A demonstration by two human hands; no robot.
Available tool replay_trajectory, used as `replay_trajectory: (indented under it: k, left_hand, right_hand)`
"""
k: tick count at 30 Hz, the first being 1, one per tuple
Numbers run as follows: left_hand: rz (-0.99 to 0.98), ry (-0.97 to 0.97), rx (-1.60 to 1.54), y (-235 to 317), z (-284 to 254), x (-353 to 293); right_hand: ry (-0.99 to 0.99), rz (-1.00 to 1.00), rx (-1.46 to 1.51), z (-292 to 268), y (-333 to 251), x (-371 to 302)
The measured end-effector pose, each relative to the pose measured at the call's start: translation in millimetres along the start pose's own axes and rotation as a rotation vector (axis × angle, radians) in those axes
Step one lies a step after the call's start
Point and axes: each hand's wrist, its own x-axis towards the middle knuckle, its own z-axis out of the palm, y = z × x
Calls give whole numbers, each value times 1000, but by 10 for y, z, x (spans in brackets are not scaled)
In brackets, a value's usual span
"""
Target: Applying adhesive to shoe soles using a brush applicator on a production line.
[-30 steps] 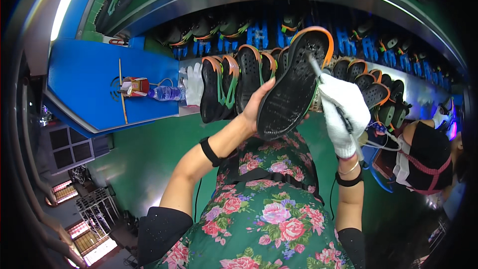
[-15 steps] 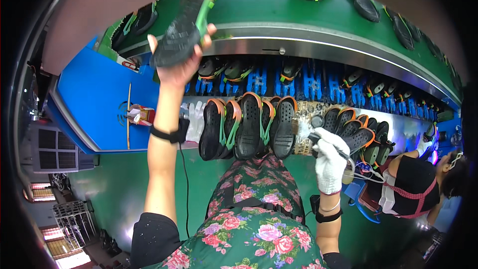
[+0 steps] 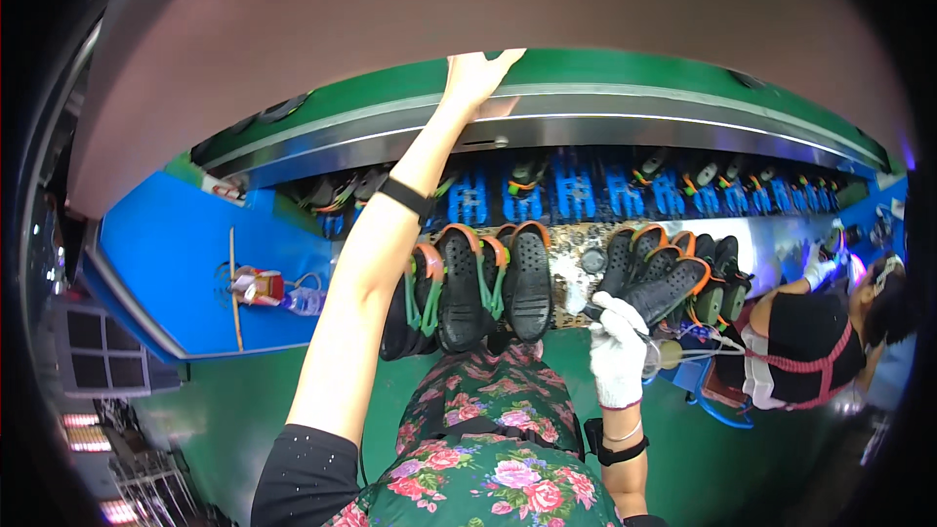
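Observation:
My left hand [image 3: 475, 80] is bare and stretches out over the far green conveyor belt [image 3: 605, 68]. Its thumb sticks out to the side; a brown overhang hides most of the fingers and anything in them. My right hand [image 3: 620, 351], in a white glove, is closed around a dark-handled brush [image 3: 589, 310] with a whitish head. Left of the brush stands a row of black clogs [image 3: 530, 283] with orange and green edging, under and beside my left forearm. Just beyond my right hand lie more black clogs [image 3: 664, 288].
The brown overhang [image 3: 468, 0] spans the top. Blue racks [image 3: 576, 185] holding shoes run below the belt's metal edge. A blue table [image 3: 195, 273] at left bears a red-and-white packet [image 3: 259, 286] and a thin stick [image 3: 234, 288]. A co-worker [image 3: 800, 351] sits at right.
My left hand has moved right and away over the belt; the black clog it held is out of sight. The view has tilted, and the overhang covers more. My right hand keeps the brush.

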Motion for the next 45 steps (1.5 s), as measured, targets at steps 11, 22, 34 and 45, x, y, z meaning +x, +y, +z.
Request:
replay_trajectory:
  k: [11,22,34,45]
  left_hand:
    - [119,256,-306,-304,-53,140]
    - [-303,89,-348,-519,-1410,-1922]
    - [-1245,-371,-1317,-159,-336,-3920]
    - [-1270,-419,-1430,225,-28,-3663]
  right_hand:
    - [75,-31,-13,-180,5,-219]
    - [-126,-142,17,-89,-456,-433]
    - [-335,-257,-358,357,-318,-514]
    - [-299,-452,-525,306,-431,-437]
